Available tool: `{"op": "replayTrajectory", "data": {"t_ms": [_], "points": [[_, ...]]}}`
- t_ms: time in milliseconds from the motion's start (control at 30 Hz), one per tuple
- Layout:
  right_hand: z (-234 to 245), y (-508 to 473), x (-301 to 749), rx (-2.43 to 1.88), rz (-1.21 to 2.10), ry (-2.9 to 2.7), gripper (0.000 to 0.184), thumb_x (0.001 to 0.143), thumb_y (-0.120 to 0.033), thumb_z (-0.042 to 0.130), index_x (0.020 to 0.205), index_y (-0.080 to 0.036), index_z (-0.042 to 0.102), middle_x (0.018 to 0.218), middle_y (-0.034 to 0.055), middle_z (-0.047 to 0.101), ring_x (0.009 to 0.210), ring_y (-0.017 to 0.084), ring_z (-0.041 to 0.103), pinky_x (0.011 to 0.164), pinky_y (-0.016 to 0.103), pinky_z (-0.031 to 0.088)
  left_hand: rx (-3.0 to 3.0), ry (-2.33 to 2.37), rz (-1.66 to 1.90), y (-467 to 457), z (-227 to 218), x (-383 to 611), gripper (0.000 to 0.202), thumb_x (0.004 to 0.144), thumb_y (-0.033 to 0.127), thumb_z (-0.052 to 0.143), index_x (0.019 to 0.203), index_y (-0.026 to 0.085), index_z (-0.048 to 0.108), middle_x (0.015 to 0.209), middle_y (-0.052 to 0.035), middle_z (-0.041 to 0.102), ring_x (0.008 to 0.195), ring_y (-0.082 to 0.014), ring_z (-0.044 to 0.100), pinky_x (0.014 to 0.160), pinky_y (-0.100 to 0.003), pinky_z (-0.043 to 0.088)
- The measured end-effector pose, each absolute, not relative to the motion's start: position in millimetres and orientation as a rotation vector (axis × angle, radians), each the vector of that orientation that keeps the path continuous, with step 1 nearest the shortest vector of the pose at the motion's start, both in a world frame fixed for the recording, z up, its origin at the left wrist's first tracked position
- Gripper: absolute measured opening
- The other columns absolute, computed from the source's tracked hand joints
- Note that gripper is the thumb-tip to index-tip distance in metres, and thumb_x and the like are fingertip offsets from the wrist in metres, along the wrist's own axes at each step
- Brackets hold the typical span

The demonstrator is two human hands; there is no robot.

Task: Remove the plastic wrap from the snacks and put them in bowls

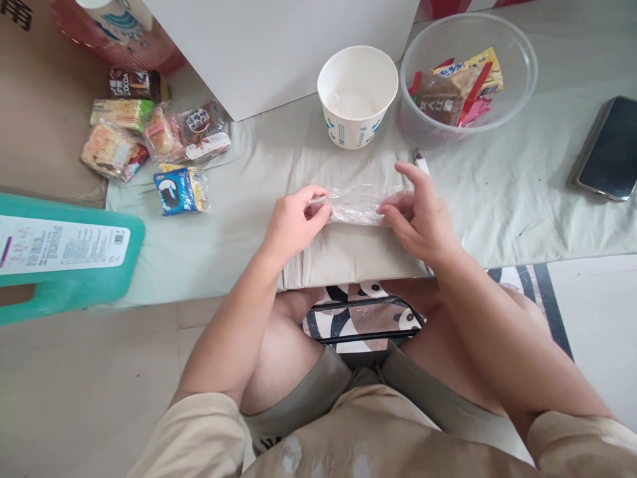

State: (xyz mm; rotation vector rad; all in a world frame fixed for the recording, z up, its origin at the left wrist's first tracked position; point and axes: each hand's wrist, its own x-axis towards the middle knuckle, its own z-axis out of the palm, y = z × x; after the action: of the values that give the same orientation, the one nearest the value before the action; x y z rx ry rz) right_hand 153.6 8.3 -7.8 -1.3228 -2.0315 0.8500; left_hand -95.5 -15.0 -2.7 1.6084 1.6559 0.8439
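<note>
A crumpled clear plastic wrapper (354, 207) stretches between both hands, just above the pale grey cloth (249, 199). My left hand (293, 224) pinches its left end with fingers curled closed. My right hand (421, 216) grips its right end, the index finger raised. Behind the hands stands a white paper cup (357, 96), which looks empty. To its right sits a clear plastic bowl (517, 73) holding several wrapped snacks (455, 89).
Several snack packets (154, 136) lie on the cloth at the left. A teal plastic stool (70, 255) stands at the far left. A phone (610, 149) rests at the right edge. A white box (279, 46) rises behind the cup. A small white object (421, 161) lies by my right hand.
</note>
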Motion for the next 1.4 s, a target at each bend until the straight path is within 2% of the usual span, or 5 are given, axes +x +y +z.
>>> {"op": "replayTrajectory", "data": {"t_ms": [367, 533, 967, 1267, 1400], "points": [[-5.7, 5.8, 157.2, -1.509, 0.719, -2.055, 0.063, 0.096, -0.035, 0.053, 0.157, -0.025, 0.038, 0.084, 0.0042, 0.078, 0.060, 0.022, 0.061, 0.072, 0.044, 0.055, 1.579, 1.537, 0.945, -15.8, -0.4, -90.4, 0.025, 0.096, 0.030, 0.056, 0.119, 0.023, 0.062, 0.079, 0.0030, 0.071, 0.057, -0.0116, 0.064, 0.062, -0.026, 0.054], [-11.1, 2.5, 153.2, -1.415, 0.579, -2.155, 0.059, 0.090, -0.027, 0.051, 0.149, -0.022, 0.047, 0.068, 0.0015, 0.069, 0.090, 0.031, 0.073, 0.090, 0.051, 0.055, 1.754, 1.722, 0.833, -15.4, 4.0, -87.8, 0.024, 0.091, 0.023, 0.062, 0.114, 0.024, 0.066, 0.077, 0.0038, 0.070, 0.061, -0.0122, 0.064, 0.070, -0.027, 0.053], [-14.0, 4.8, 148.8, -1.503, 0.377, -2.254, 0.056, 0.090, -0.032, 0.058, 0.144, -0.019, 0.055, 0.120, 0.0168, 0.066, 0.108, 0.035, 0.062, 0.095, 0.054, 0.053, 1.926, 1.974, 0.735, -10.6, -2.8, -89.9, 0.032, 0.086, 0.018, 0.066, 0.118, 0.024, 0.068, 0.113, -0.0071, 0.073, 0.115, -0.0290, 0.066, 0.106, -0.046, 0.054], [6.8, 9.8, 154.2, -1.151, 0.703, -2.264, 0.061, 0.085, -0.041, 0.063, 0.141, -0.020, 0.055, 0.139, 0.0168, 0.066, 0.130, 0.037, 0.061, 0.109, 0.055, 0.050, 1.650, 1.450, 0.911, -16.6, 6.5, -88.1, 0.038, 0.085, 0.018, 0.058, 0.121, 0.025, 0.063, 0.098, -0.0012, 0.068, 0.066, -0.0098, 0.061, 0.064, -0.026, 0.055], [20.4, 12.4, 148.6, -1.068, 1.176, -2.257, 0.046, 0.085, -0.047, 0.068, 0.121, -0.019, 0.066, 0.098, 0.0066, 0.076, 0.086, 0.023, 0.069, 0.079, 0.037, 0.054, 1.549, 1.298, 0.840, -17.2, 13.9, -88.6, 0.040, 0.086, 0.030, 0.066, 0.126, 0.028, 0.060, 0.097, -0.0014, 0.069, 0.058, -0.0088, 0.058, 0.054, -0.025, 0.052]]}}
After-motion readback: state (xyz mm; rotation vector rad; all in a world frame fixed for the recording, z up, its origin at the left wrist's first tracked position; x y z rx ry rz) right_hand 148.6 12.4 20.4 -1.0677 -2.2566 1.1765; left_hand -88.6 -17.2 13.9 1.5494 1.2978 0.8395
